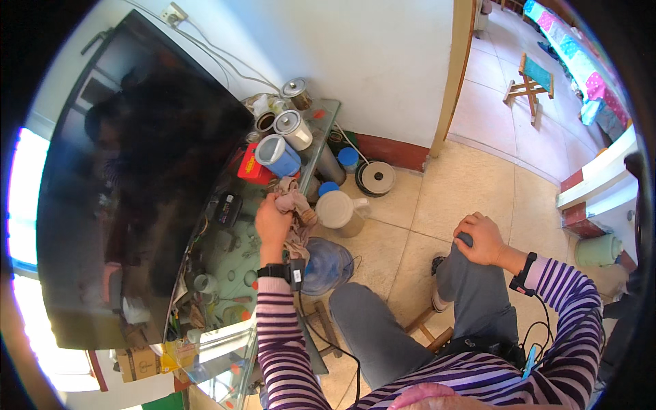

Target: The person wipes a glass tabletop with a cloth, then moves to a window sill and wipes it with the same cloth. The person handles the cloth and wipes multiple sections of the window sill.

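My left hand [272,221] is closed around a crumpled, brownish-pink cloth rag [295,212] at the front edge of a glass-topped table [225,264]. Just beyond the rag stand a blue lidded canister [279,156] and a red box [254,166]. A white canister with a metal lid [294,130] is farther back. Near the left wrist, a dark device [228,209] lies on the glass. Resting over my raised knee, my right hand [480,238] has its fingers bent loosely and holds no object.
A large television [138,195] covers much of the table. Beside the table, a lidded plastic pitcher [338,212], a blue water jug [325,266] and a lidded pan [378,177] stand on the tiled floor. A folding stool [533,84] is beyond the doorway. Cables hang from both wrist straps.
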`<state>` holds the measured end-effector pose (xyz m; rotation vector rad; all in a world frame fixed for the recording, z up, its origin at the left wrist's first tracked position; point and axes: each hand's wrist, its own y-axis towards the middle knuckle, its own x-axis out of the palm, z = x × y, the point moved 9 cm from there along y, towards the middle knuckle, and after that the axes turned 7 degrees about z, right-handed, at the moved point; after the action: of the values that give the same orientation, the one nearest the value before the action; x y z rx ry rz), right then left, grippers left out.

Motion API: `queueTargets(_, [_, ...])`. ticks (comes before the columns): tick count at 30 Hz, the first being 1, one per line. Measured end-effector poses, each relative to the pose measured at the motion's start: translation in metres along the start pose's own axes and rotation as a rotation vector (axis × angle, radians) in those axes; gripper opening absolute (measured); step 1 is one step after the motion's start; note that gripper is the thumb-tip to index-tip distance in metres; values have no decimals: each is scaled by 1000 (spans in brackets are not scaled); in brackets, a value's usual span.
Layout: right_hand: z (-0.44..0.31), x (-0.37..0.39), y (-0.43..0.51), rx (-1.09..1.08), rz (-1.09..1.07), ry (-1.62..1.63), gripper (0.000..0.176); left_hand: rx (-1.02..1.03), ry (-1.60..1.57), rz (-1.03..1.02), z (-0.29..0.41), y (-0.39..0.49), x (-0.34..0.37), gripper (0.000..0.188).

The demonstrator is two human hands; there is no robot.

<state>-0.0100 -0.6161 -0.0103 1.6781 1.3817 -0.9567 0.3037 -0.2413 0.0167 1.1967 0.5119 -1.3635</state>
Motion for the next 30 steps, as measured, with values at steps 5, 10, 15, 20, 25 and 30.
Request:
queueTargets(5, [-18,19,20,-58,-61,97,9,27,64,-149,1,2,-2,40])
queueTargets(10, [-19,34,40,-112,-180,127,7,99,71,-146,4,4,-1,37])
queueTargets(15, [-1,34,40,-43,-290,108,11,38,47,-196,0,7,4,34])
queueTargets(20, [6,40,27,50,-356,107,18,-8,-5,-202,0,7,4,35])
queueTargets(25, [5,37,-6,234,-411,91,15,-49,82,-300,0,11,14,35])
queueTargets(30, [-17,38,-50,279,-538,236,19,-50,127,-561,32,28,8,39])
